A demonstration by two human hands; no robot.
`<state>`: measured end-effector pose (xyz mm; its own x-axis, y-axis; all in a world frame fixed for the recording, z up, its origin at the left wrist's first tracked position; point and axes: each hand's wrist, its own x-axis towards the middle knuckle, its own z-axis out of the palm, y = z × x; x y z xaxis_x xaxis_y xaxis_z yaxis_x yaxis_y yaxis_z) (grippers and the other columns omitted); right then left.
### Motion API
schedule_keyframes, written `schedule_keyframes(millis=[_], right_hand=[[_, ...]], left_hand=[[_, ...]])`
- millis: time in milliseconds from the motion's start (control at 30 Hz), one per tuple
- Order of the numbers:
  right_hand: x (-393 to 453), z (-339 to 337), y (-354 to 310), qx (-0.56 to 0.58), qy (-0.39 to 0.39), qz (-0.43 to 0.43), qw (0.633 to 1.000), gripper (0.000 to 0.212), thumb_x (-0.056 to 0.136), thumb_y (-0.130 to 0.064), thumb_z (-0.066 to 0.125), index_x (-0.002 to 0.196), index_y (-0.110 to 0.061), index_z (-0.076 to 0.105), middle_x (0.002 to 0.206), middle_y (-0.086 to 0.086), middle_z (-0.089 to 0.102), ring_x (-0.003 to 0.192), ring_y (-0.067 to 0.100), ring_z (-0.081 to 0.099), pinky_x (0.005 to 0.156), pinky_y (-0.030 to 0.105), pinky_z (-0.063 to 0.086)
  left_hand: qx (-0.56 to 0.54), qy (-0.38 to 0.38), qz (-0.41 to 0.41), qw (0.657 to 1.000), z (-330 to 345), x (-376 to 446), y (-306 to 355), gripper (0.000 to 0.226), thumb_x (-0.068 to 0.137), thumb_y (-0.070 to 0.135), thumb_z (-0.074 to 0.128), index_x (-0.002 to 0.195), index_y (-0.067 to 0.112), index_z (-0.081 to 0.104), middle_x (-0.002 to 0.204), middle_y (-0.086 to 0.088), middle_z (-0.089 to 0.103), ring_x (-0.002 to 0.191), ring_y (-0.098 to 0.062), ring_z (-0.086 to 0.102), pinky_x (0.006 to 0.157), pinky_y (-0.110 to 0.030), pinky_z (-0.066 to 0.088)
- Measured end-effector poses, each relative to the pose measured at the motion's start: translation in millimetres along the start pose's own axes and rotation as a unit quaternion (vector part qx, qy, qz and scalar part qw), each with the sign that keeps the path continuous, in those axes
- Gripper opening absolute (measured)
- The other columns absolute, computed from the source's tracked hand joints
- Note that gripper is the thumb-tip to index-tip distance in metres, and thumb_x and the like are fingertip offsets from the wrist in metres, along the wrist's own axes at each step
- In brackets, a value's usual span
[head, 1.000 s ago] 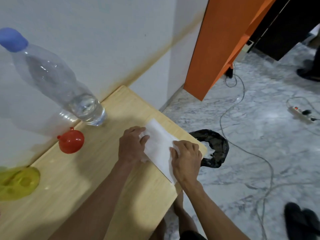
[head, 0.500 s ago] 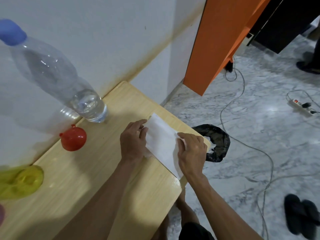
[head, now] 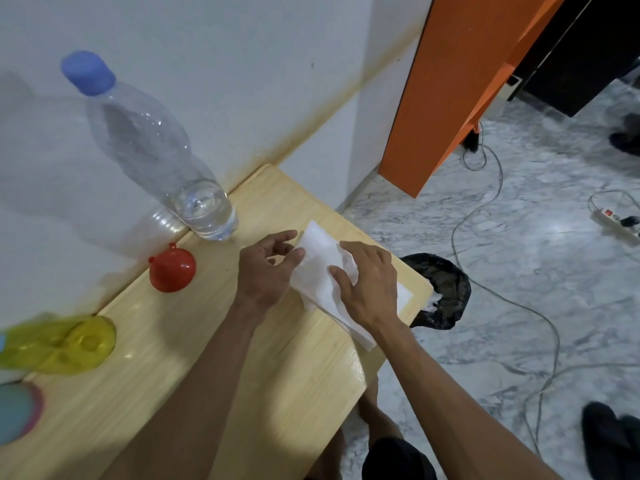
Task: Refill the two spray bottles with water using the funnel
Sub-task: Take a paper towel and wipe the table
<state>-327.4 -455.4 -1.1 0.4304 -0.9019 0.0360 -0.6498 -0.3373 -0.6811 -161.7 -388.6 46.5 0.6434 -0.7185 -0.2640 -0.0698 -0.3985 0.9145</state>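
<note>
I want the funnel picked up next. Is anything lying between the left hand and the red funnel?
Nothing visible does. The left hand holds the edge of the white tissue, and only bare table lies between it and the red funnel.

the table (head: 194, 348) looks like pale wood with fine lines in it, smooth and a bit shiny, with a wet-looking gleam near its lower right edge. the tissue (head: 318, 271) in the middle of the frame is thin white paper, soft, matt and crumpled. the water bottle (head: 152, 157) at upper left is clear, shiny plastic with a matt blue cap. the funnel (head: 172, 271) is smooth, glossy red plastic. the spray bottle (head: 62, 344) at lower left is see-through yellow plastic. the bin bag (head: 446, 292) is crinkly, shiny black plastic. the floor (head: 519, 237) at right is polished grey and white stone.
</note>
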Motion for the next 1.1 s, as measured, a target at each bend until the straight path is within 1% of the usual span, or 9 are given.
schedule_keyframes(millis=[67,200,300,467,567,700,800,967,1100], right_hand=[[3.6,-2.0,-1.0,-0.002,-0.015,0.000,1.000,0.039,0.093,-0.044,0.064,0.125,-0.023,0.067,0.121,-0.004,0.069,0.119,0.025,0.051,0.095,0.046,0.045],[3.4,-0.8,0.3,-0.026,-0.062,0.017,0.998,0.026,0.095,-0.030,0.068,0.120,-0.022,0.070,0.102,-0.007,0.072,0.116,0.023,0.053,0.095,0.037,0.038],[0.1,1.4,3.9,-0.034,-0.073,0.026,0.996,0.024,0.096,-0.032,0.067,0.117,-0.021,0.072,0.108,-0.001,0.071,0.111,0.026,0.057,0.094,0.038,0.039],[-15.7,4.3,3.9,-0.069,-0.064,-0.026,0.995,0.069,0.083,-0.075,0.055,0.131,-0.027,0.063,0.133,-0.007,0.063,0.122,0.017,0.053,0.102,0.036,0.036],[-28.4,9.8,2.7,-0.060,-0.053,-0.069,0.994,0.081,0.074,-0.082,0.058,0.132,-0.025,0.063,0.140,-0.002,0.061,0.128,0.018,0.053,0.108,0.041,0.038],[-37.3,25.2,7.1,-0.057,0.004,-0.122,0.991,0.053,0.080,-0.055,0.075,0.118,-0.018,0.072,0.129,0.002,0.069,0.119,0.022,0.062,0.098,0.046,0.048],[-38.1,29.5,7.6,-0.030,0.049,-0.138,0.989,0.027,0.088,-0.038,0.069,0.099,-0.015,0.077,0.113,0.002,0.075,0.107,0.022,0.069,0.088,0.047,0.053],[-35.5,26.9,4.3,0.028,0.032,-0.094,0.995,0.014,0.091,-0.024,0.067,0.088,-0.013,0.074,0.095,-0.001,0.075,0.094,0.023,0.069,0.085,0.048,0.052],[-38.1,23.8,-6.6,0.044,0.029,-0.062,0.997,0.023,0.095,-0.036,0.060,0.102,-0.016,0.070,0.105,-0.004,0.072,0.100,0.017,0.062,0.092,0.041,0.049]], left_hand=[[-0.010,-0.016,-0.008,1.000,-0.6,-0.8,1.3,0.026,0.086,0.015,0.076,0.112,0.021,0.075,0.085,0.008,0.070,0.084,-0.007,0.064,0.087,-0.031,0.055],[-0.029,-0.016,-0.028,0.999,1.5,-1.1,-1.7,0.024,0.087,0.010,0.074,0.110,0.018,0.075,0.082,0.006,0.066,0.079,-0.008,0.061,0.078,-0.026,0.054],[-0.038,-0.005,-0.048,0.998,4.2,-0.6,-7.7,0.024,0.086,0.010,0.075,0.110,0.017,0.075,0.081,0.006,0.065,0.076,-0.009,0.060,0.076,-0.026,0.053],[-0.071,0.036,-0.094,0.992,6.3,0.0,-15.5,0.022,0.087,0.011,0.074,0.108,0.017,0.073,0.098,-0.009,0.071,0.084,-0.016,0.067,0.082,-0.039,0.061],[-0.102,0.048,-0.127,0.985,9.1,-0.6,-16.5,0.020,0.086,0.010,0.075,0.103,0.019,0.073,0.104,-0.015,0.072,0.093,-0.026,0.071,0.084,-0.047,0.061],[-0.142,0.062,-0.154,0.976,11.8,-1.7,-15.7,0.017,0.085,0.007,0.076,0.097,0.018,0.073,0.107,-0.023,0.070,0.101,-0.040,0.069,0.084,-0.055,0.059],[-0.141,0.067,-0.158,0.975,10.9,-1.9,-15.7,0.016,0.085,0.006,0.075,0.097,0.017,0.073,0.104,-0.021,0.071,0.101,-0.038,0.069,0.085,-0.056,0.058],[-0.132,0.063,-0.160,0.976,8.9,-2.9,-16.6,0.015,0.085,0.006,0.075,0.096,0.017,0.073,0.096,-0.016,0.071,0.092,-0.034,0.070,0.083,-0.055,0.059],[-0.139,0.061,-0.165,0.974,8.6,-2.4,-17.7,0.015,0.086,0.006,0.075,0.096,0.017,0.073,0.101,-0.018,0.072,0.095,-0.036,0.071,0.082,-0.052,0.060]])
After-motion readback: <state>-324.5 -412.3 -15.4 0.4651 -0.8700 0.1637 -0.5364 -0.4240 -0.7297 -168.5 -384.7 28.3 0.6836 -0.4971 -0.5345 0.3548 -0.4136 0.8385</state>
